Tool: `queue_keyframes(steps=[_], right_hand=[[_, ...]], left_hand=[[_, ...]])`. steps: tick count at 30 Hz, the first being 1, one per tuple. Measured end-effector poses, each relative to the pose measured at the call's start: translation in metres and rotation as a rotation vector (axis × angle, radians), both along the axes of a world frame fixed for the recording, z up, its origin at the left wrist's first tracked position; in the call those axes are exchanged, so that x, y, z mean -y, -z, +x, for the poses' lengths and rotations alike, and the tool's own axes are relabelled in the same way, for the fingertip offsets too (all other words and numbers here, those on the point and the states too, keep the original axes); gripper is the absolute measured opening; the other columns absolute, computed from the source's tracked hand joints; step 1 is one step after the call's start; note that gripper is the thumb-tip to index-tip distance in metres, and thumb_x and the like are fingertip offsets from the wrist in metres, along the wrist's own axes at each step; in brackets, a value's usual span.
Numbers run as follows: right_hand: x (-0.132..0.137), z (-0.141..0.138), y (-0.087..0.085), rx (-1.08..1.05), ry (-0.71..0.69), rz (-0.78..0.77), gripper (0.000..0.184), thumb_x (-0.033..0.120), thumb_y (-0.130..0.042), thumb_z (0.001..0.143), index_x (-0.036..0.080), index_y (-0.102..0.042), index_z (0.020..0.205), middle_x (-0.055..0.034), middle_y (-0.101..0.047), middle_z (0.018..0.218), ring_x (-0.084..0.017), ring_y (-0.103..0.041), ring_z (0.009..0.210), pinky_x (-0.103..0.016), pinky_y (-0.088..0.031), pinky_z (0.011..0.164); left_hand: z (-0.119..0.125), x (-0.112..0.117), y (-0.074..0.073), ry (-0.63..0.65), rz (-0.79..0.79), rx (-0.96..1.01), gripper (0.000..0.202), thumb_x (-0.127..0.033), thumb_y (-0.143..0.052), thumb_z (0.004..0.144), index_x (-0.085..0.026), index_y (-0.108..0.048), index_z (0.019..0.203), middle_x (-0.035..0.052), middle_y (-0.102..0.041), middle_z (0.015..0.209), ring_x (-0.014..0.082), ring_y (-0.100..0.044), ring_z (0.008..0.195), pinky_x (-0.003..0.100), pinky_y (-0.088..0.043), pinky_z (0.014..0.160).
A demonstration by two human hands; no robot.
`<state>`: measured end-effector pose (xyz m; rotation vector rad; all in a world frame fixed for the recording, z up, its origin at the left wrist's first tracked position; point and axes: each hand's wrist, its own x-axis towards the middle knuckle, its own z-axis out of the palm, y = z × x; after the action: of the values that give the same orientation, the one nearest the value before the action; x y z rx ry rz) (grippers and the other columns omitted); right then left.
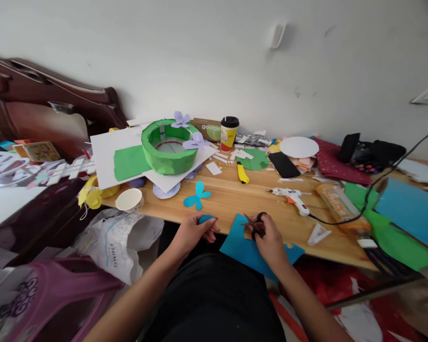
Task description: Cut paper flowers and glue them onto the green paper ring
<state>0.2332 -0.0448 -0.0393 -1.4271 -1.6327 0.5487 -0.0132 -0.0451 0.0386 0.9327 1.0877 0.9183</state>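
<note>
Near the table's front edge, my left hand (196, 230) is closed on a small piece of blue paper (206, 218), most of it hidden by the fingers. My right hand (269, 235) grips a pair of black-handled scissors (256, 224), whose blades point left and look parted. Under the scissors lies a larger blue paper sheet (240, 247) with cut-out edges, hanging partly over the table edge. A blue paper butterfly shape (197, 195) rests flat on the table, just beyond my left hand.
A green paper-covered ring (174, 164) with purple butterflies stands on white board at the left. Behind are a paper coffee cup (228, 134) and a yellow cutter (242, 172). A corded glue gun (290, 198) lies right; a white paper bowl (130, 200) sits left.
</note>
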Motion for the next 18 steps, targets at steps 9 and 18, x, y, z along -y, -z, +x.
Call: queue_keyframes(steps=[9,18], right_hand=[[-0.054,-0.035,-0.035,0.234,-0.251,-0.127,0.014,0.029,-0.060,0.082,0.019,-0.056,0.090,-0.0073,-0.067,0.089,-0.022,-0.065,0.084,-0.034,-0.052,0.077],[0.014,-0.037,0.021,0.267,-0.120,0.282,0.010,0.024,-0.051,0.090,0.029,-0.059,0.088,-0.0073,-0.070,0.083,-0.027,-0.071,0.079,-0.039,-0.057,0.075]], left_hand=[[-0.025,0.016,0.013,-0.027,-0.022,0.025,0.047,-0.052,-0.065,0.081,-0.013,-0.056,0.103,0.0104,-0.073,0.086,0.0136,-0.067,0.061,0.026,-0.056,0.059],[-0.040,0.032,0.045,-0.176,-0.091,0.023,0.062,-0.055,-0.069,0.074,-0.015,-0.044,0.114,0.0066,-0.072,0.078,0.0160,-0.066,0.057,0.029,-0.054,0.055]])
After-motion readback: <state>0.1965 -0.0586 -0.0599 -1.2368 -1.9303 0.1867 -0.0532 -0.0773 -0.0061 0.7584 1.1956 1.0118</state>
